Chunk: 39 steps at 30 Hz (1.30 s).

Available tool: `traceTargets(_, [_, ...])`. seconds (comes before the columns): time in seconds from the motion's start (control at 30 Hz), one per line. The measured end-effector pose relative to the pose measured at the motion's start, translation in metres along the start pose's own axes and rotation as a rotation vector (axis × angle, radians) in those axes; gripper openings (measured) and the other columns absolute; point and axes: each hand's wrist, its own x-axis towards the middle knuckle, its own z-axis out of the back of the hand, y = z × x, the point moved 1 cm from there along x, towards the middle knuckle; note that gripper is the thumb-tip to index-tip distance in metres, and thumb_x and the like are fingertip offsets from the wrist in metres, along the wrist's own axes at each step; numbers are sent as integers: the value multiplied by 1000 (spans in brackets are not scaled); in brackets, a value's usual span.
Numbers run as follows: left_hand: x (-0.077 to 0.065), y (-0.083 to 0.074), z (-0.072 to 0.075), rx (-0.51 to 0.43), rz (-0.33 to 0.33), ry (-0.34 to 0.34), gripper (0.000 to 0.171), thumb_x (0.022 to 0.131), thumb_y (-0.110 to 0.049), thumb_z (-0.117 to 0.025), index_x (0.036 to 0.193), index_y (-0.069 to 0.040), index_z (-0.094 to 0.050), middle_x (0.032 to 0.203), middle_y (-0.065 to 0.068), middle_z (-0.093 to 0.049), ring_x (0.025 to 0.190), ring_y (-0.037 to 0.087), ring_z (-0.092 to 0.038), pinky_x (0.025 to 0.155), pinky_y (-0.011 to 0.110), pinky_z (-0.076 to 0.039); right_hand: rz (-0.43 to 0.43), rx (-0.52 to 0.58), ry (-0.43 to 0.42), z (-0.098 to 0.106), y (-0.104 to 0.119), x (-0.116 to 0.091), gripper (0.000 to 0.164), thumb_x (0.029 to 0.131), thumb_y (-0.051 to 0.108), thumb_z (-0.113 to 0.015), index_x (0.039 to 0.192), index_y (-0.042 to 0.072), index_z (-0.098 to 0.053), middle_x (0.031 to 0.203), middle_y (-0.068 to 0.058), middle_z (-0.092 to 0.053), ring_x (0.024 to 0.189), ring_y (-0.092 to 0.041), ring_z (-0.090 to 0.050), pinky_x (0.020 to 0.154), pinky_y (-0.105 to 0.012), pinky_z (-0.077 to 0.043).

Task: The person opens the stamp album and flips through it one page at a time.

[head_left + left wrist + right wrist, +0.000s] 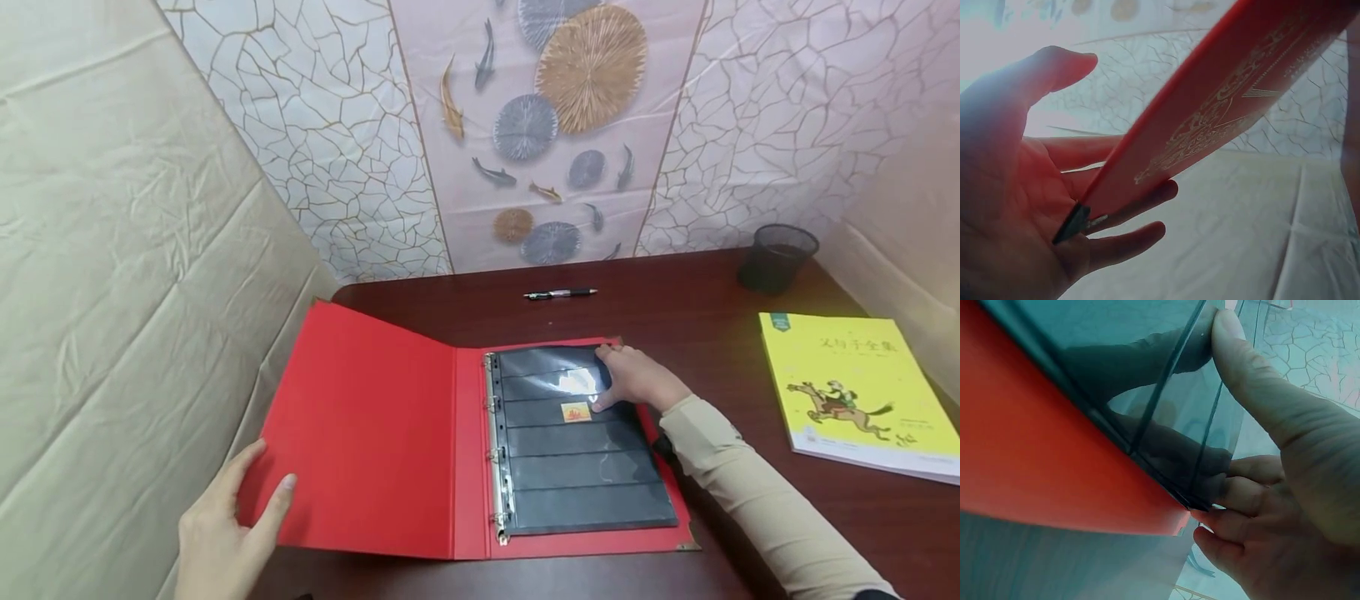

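A red ring binder [375, 433] lies opened out on the table, its left cover raised at a slant. Black stock pages [592, 467] with clear pocket strips sit on its metal rings [497, 454]. One small yellow-orange stamp [576, 412] shows in a pocket. My left hand [221, 525] supports the cover's outer edge; in the left wrist view the fingers extend behind the cover [1210, 119] and the thumb stands apart. My right hand [637, 379] rests at the pages' upper right edge, thumb on the glossy surface beside the stamp, other fingertips [1241, 494] right at the edge.
A pen [560, 293] lies behind the binder on the dark red table [675, 292]. To the right is a yellow book [855, 383] with a horse and rider on its cover. A black mesh pen holder [776, 258] stands at the back right. Fabric walls enclose the table.
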Motion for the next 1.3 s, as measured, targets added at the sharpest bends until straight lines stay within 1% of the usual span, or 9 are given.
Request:
traceTargets(0.07, [-2, 4, -1, 31, 50, 31, 52, 79, -9, -79, 129, -3, -66, 124, 13, -68, 112, 6, -60, 88, 5, -30, 2, -9, -13, 1, 0, -1, 103, 69, 38, -94, 141, -16, -44, 138, -36, -50, 122, -46, -52, 105, -58, -42])
traceTargets(0.17, [-6, 9, -3, 72, 117, 87, 52, 83, -14, -79, 132, -6, -64, 131, 12, -65, 112, 33, -60, 90, 24, -39, 15, -8, -32, 1, 0, -1, 101, 68, 37, -95, 139, -16, -47, 132, -35, -55, 115, -43, -57, 101, -57, -45])
traceTargets(0.27, [-9, 16, -6, 90, 143, 124, 52, 84, -17, -78, 133, -6, -63, 135, 12, -63, 116, 36, -59, 86, 45, -41, 25, 7, -53, -2, 0, -2, 98, 66, 33, -96, 137, -15, -49, 124, -32, -61, 105, -38, -62, 95, -54, -50])
traceTargets(0.43, [-14, 29, -11, 119, 140, 200, 56, 84, -20, -78, 134, -3, -59, 137, 20, -59, 119, 43, -56, 89, 58, -42, 0, 12, -116, -5, 6, -7, 93, 65, 29, -98, 133, -15, -52, 111, -29, -65, 92, -34, -64, 87, -53, -54])
traceTargets(0.6, [-16, 42, -18, 165, 244, 401, 71, 87, -30, -77, 143, 2, -47, 149, 30, -39, 128, 52, -45, 91, 73, -38, -25, -89, -206, -5, 14, -15, 92, 62, 30, -99, 130, -14, -54, 101, -26, -68, 89, -38, -64, 90, -58, -49])
traceTargets(0.83, [-20, 52, -28, 143, 392, 625, 89, 85, -33, -80, 150, 5, -31, 156, 36, -19, 136, 56, -32, 100, 73, -34, -101, -96, -241, -6, 18, -22, 96, 62, 33, -99, 135, -8, -53, 116, -26, -67, 95, -40, -65, 97, -68, -39])
traceTargets(1.13, [-22, 61, -35, 111, 418, 679, 95, 82, -26, -83, 150, 10, -27, 154, 40, -16, 138, 57, -26, 107, 69, -30, -99, 12, -220, -6, 13, -21, 102, 64, 29, -98, 143, -6, -45, 135, -32, -56, 100, -43, -63, 86, -61, -51])
traceTargets(1.23, [-25, 64, -35, 113, 416, 687, 95, 82, -25, -82, 149, 11, -27, 154, 40, -17, 139, 57, -24, 109, 69, -28, -54, 39, -222, -7, 12, -21, 108, 66, 27, -97, 150, -5, -37, 148, -33, -44, 103, -46, -62, 89, -63, -48])
traceTargets(1.3, [-27, 66, -37, 121, 417, 694, 95, 81, -24, -83, 148, 13, -27, 153, 41, -16, 140, 57, -23, 109, 70, -27, -20, 79, -223, -7, 11, -22, 111, 68, 23, -95, 155, -3, -31, 156, -32, -32, 94, -44, -64, 89, -63, -47])
